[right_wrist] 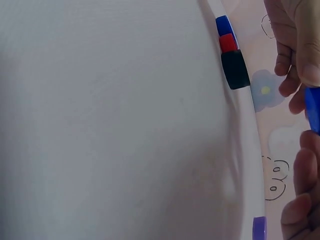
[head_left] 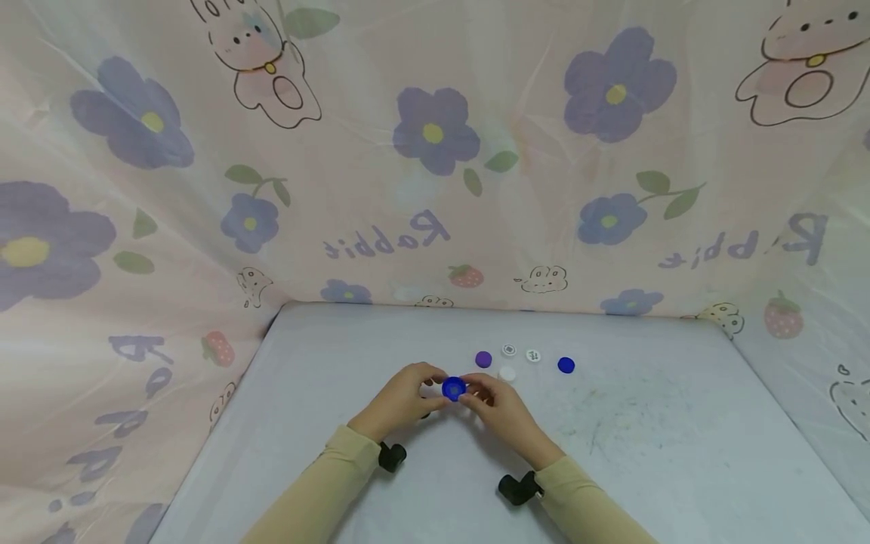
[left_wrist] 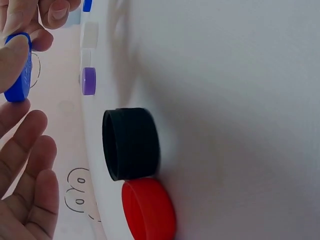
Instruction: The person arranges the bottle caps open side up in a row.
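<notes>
Between my two hands, a round blue bottle cap (head_left: 454,388) is held up off the table, its hollow-looking face toward the head view. My left hand (head_left: 402,399) pinches its left edge, the thumb lying over the cap (left_wrist: 21,75) in the left wrist view. At the opposite edge my right hand (head_left: 501,408) grips it with thumb and fingertips. Below the left hand, a black cap (left_wrist: 132,144) stands on the table, touching a red cap (left_wrist: 152,207). The left hand mostly hides both in the head view.
Beyond the hands lie a purple cap (head_left: 483,359), a white cap (head_left: 507,374), two white patterned discs, one a disc (head_left: 533,355), and a dark blue cap (head_left: 566,365). Another blue piece (right_wrist: 224,25) sits beyond the red cap. A printed curtain (head_left: 435,196) borders the white table (head_left: 680,438).
</notes>
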Demonstrator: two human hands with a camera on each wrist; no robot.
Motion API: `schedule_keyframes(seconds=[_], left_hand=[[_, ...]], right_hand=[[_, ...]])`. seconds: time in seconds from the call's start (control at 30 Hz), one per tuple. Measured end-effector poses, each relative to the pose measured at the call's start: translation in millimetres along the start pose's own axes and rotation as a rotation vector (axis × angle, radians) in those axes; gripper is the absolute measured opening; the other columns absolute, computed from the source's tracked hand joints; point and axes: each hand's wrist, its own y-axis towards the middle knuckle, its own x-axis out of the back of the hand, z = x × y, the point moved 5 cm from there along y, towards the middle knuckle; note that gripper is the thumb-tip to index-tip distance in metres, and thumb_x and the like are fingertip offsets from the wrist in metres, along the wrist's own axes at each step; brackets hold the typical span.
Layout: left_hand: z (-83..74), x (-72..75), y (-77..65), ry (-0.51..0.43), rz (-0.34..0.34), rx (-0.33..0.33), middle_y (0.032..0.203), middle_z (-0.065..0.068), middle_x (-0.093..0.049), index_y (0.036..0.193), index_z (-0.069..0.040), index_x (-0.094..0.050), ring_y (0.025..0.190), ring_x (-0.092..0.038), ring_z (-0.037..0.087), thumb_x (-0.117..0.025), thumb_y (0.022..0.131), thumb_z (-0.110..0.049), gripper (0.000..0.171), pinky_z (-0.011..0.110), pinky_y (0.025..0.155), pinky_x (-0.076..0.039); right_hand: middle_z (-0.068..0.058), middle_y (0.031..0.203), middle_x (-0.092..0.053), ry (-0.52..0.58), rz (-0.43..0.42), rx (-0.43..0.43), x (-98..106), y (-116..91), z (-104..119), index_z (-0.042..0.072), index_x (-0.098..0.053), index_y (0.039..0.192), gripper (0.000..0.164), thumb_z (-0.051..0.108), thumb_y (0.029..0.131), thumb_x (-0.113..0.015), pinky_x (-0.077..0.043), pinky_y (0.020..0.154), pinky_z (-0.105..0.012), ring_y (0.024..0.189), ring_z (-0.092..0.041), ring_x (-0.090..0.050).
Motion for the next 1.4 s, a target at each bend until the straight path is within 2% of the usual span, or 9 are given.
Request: schedule_keyframes(seconds=[0.17, 0.27, 0.47, 0.57, 0.7, 0.87, 1.0, 1.17, 1.4], left_hand=[[4.0, -0.7, -2.3, -0.011, 0.014, 0.020, 0.112, -0.004, -0.063, 0.114, -0.014, -0.068, 0.106, -0.057, 0.021, -0.078, 0.083, -0.028, 0.035, 0.033, 0.085, -0.048], [7.2, -1.9, -3.0, 0.004, 0.025, 0.012, 0.112, -0.004, -0.063, 0.113, -0.014, -0.069, 0.106, -0.057, 0.021, -0.080, 0.081, -0.028, 0.036, 0.035, 0.088, -0.048], [13.4, -5.6, -2.2, 0.143, 0.049, -0.019, 0.113, -0.004, -0.062, 0.109, -0.016, -0.070, 0.110, -0.054, 0.021, -0.083, 0.076, -0.035, 0.040, 0.042, 0.097, -0.041], [16.9, -9.3, -2.0, 0.196, 0.073, -0.001, 0.116, -0.004, -0.061, 0.110, -0.019, -0.070, 0.115, -0.052, 0.024, -0.083, 0.075, -0.039, 0.042, 0.046, 0.102, -0.036], [16.9, -13.0, -2.7, 0.239, 0.095, 0.001, 0.116, -0.003, -0.061, 0.109, -0.019, -0.070, 0.116, -0.052, 0.026, -0.082, 0.076, -0.040, 0.042, 0.050, 0.102, -0.034], [16.1, -15.0, -4.9, 0.260, 0.115, 0.014, 0.115, -0.002, -0.061, 0.108, -0.018, -0.071, 0.112, -0.053, 0.025, -0.082, 0.076, -0.039, 0.039, 0.048, 0.098, -0.036], [19.3, -16.1, -5.5, 0.270, 0.126, 0.036, 0.116, -0.003, -0.060, 0.107, -0.019, -0.071, 0.114, -0.052, 0.025, -0.082, 0.076, -0.038, 0.037, 0.047, 0.099, -0.036], [19.7, -16.7, -5.3, 0.255, 0.143, 0.029, 0.118, -0.003, -0.059, 0.107, -0.019, -0.070, 0.115, -0.051, 0.023, -0.083, 0.076, -0.034, 0.037, 0.045, 0.100, -0.038], [17.7, -13.8, -4.6, 0.207, 0.147, 0.033, 0.118, -0.003, -0.059, 0.107, -0.017, -0.070, 0.114, -0.051, 0.020, -0.084, 0.076, -0.032, 0.037, 0.040, 0.099, -0.041]], right_hand=[[0.006, 0.088, -0.061, -0.027, 0.026, 0.024, -4.6, 0.6, -2.7, 0.018, -0.065, 0.119, 0.031, 0.026, 0.090, -0.070, -0.048, 0.060, -0.027, 0.073, -0.013, -0.056], [0.007, 0.089, -0.061, -0.037, 0.052, 0.007, -8.3, 0.2, -5.3, 0.017, -0.064, 0.119, 0.032, 0.029, 0.089, -0.071, -0.049, 0.061, -0.027, 0.075, -0.012, -0.056], [0.008, 0.091, -0.061, -0.076, 0.116, -0.030, -16.4, -0.8, -8.3, 0.017, -0.063, 0.119, 0.032, 0.027, 0.090, -0.071, -0.049, 0.068, -0.027, 0.079, -0.012, -0.056], [0.008, 0.090, -0.061, -0.103, 0.131, -0.040, -19.0, -0.9, -9.8, 0.017, -0.064, 0.118, 0.031, 0.028, 0.090, -0.070, -0.048, 0.071, -0.029, 0.081, -0.011, -0.056], [0.010, 0.090, -0.061, -0.135, 0.140, -0.052, -21.5, -1.1, -12.9, 0.017, -0.065, 0.116, 0.029, 0.029, 0.090, -0.070, -0.047, 0.075, -0.031, 0.083, -0.010, -0.056], [0.010, 0.092, -0.061, -0.163, 0.152, -0.034, -25.1, -0.8, -15.0, 0.015, -0.065, 0.115, 0.027, 0.027, 0.090, -0.070, -0.046, 0.078, -0.034, 0.087, -0.011, -0.055], [0.010, 0.095, -0.060, -0.169, 0.168, -0.051, -26.9, 0.2, -17.0, 0.016, -0.065, 0.115, 0.028, 0.028, 0.089, -0.071, -0.046, 0.081, -0.035, 0.089, -0.012, -0.054], [0.008, 0.096, -0.060, -0.170, 0.182, -0.070, -27.5, 1.7, -20.6, 0.016, -0.066, 0.113, 0.029, 0.028, 0.088, -0.073, -0.044, 0.079, -0.034, 0.089, -0.014, -0.052], [0.007, 0.092, -0.058, -0.155, 0.174, -0.055, -25.2, 4.4, -21.5, 0.016, -0.067, 0.110, 0.027, 0.027, 0.087, -0.074, -0.042, 0.072, -0.031, 0.083, -0.015, -0.049]])
